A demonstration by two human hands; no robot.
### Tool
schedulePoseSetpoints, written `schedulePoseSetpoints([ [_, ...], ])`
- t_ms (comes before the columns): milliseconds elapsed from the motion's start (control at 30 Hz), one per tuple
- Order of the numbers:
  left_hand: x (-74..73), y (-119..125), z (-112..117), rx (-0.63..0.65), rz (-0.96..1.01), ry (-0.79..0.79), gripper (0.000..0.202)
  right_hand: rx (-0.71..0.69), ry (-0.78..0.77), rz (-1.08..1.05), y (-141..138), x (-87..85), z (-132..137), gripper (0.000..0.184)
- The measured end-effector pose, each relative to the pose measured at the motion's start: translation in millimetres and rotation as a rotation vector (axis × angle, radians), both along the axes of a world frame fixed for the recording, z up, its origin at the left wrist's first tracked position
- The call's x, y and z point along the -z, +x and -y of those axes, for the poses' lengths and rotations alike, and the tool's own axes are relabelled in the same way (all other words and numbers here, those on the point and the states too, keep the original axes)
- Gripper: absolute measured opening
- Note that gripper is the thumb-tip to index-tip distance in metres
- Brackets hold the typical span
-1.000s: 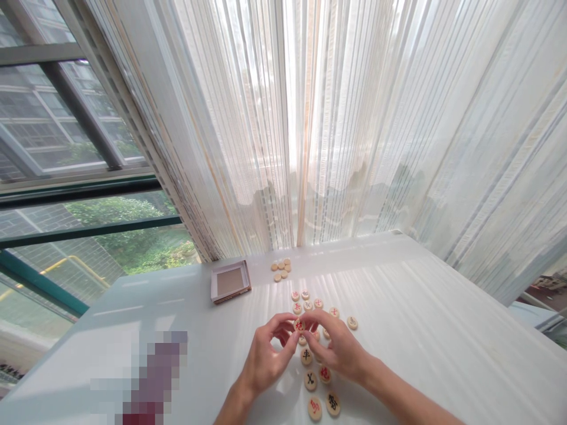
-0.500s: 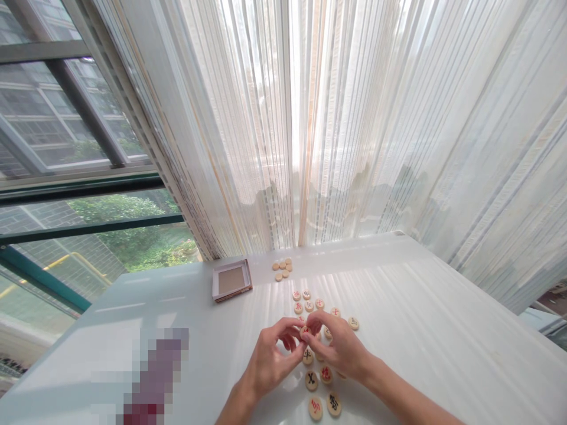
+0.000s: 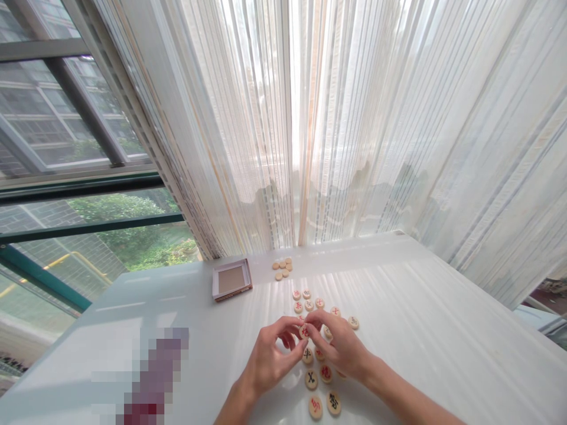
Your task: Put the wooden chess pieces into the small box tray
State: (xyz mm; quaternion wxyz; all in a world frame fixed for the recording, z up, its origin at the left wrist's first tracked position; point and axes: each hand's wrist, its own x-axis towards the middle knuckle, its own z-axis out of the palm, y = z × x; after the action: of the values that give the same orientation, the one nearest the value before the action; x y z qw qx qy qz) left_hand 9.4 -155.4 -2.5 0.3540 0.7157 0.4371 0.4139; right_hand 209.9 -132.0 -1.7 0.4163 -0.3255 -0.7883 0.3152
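Observation:
Between the fingertips of both my hands is a round wooden Chinese chess piece (image 3: 304, 332) with a red character. My left hand (image 3: 275, 354) grips it from the left, thumb below and index finger above. From the right, my right hand (image 3: 340, 345) pinches the same piece. Under and around the hands lie more pieces with red or black characters, among them a black-marked piece (image 3: 311, 379), a red-marked piece (image 3: 315, 406) and another black-marked one (image 3: 333, 402). A piece (image 3: 353, 322) lies just right of my right hand. My hands partly cover several pieces.
Farther back on the white table (image 3: 443, 354) is a small group of blank-looking pieces (image 3: 282, 265). Left of them stands a shallow open box (image 3: 231, 281). A pixelated purplish patch (image 3: 155, 372) covers the left front. Sheer curtains (image 3: 310, 118) hang along the back edge.
The held piece's red character now shows more fully between my fingers, and my right thumb has shifted slightly up. Both hands otherwise stay in place.

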Motion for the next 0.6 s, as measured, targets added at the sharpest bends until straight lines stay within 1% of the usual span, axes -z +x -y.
schedulePoseSetpoints([
  [233,-0.5,-3.8,-1.0,-0.026,0.006,0.023,0.026,-0.009,0.011,-0.046,-0.1,1.9,1.4,0.012],
  [433,1.0,-3.7,-2.0,-0.039,0.029,0.041,0.026,-0.010,0.037,-0.008,1.3,2.3,1.3,0.017],
  [600,0.1,-3.2,-2.2,-0.035,0.043,0.014,0.027,-0.002,0.049,-0.001,2.1,4.1,0.9,0.022],
])
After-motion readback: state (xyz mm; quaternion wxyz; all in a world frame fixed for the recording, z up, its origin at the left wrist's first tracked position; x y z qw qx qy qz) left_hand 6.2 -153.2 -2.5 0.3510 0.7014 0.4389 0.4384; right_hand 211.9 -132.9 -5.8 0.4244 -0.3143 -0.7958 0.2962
